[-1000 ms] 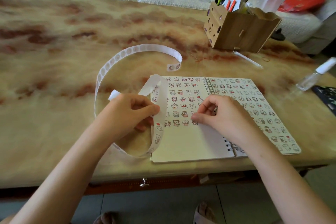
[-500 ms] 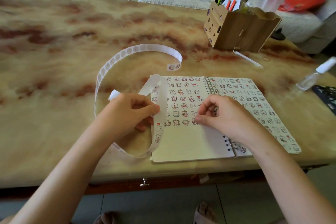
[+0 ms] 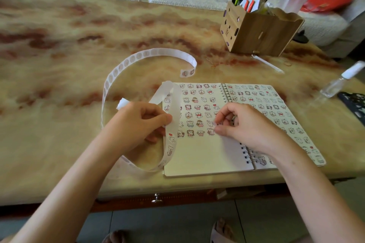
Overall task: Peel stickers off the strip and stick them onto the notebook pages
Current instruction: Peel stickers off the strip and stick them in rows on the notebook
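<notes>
An open spiral notebook [image 3: 197, 156] lies at the table's near edge. Its left page carries several rows of small cartoon stickers and its right page is nearly full of them. A long white sticker strip [image 3: 138, 56] loops across the table to the left. My left hand [image 3: 138, 122] grips this strip at the notebook's left edge, with a few stickers still on the part hanging below. My right hand [image 3: 246, 124] rests on the left page, thumb and forefinger curled together on a small sticker [image 3: 214, 125] at the end of the lowest rows.
A wooden pen holder [image 3: 260, 33] full of pens and scissors stands at the back right. In front of it lies a thin white stick [image 3: 266, 63]. A clear spray bottle [image 3: 341, 81] and a dark patterned object [image 3: 355, 104] lie at the right edge. A sofa runs behind the table.
Both hands stay almost where they were. My right thumb and forefinger have only shifted slightly on the left page.
</notes>
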A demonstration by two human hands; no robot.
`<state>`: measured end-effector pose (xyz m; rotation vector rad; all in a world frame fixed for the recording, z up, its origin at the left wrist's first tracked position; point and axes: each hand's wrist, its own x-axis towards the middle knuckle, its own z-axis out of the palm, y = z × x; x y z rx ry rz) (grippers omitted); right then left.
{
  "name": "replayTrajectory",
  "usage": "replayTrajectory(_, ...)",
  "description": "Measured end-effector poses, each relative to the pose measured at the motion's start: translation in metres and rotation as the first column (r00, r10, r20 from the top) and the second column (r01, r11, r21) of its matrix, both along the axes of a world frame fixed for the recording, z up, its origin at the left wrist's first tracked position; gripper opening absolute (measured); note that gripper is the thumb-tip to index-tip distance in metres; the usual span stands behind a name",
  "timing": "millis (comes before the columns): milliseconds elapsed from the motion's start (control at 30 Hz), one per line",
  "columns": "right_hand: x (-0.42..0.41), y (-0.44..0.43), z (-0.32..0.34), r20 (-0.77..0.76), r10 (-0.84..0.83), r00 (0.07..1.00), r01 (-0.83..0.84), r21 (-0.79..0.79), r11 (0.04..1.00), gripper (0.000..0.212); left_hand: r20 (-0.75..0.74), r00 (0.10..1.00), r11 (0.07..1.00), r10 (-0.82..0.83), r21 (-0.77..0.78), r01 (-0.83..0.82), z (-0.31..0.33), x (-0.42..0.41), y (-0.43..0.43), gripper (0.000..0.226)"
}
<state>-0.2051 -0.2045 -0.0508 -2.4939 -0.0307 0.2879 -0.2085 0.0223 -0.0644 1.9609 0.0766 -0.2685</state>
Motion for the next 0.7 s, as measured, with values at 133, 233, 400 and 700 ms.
replayTrajectory(133,-0.003,0.007,0.001,0.047,-0.038,0.998,0.04,-0.047,0.998,0.03,-0.001,1.0,1.0,0.002,-0.005,-0.002,-0.001,0.001,0.0,0.017)
replayTrajectory(233,-0.003,0.012,-0.001,0.088,-0.041,0.995,0.053,-0.135,0.989,0.029,-0.004,1.0,1.0,-0.003,-0.004,0.003,-0.001,0.001,0.0,0.016)
replayTrajectory(400,-0.001,0.009,0.0,0.089,-0.047,0.995,0.056,-0.099,0.994,0.022,-0.004,1.0,1.0,-0.003,-0.003,0.003,0.0,0.001,-0.001,0.017)
replayTrajectory(700,0.002,0.001,0.004,0.045,-0.03,0.999,0.027,0.066,0.997,0.005,0.052,0.998,1.0,0.022,-0.014,-0.021,0.004,-0.002,-0.003,0.014)
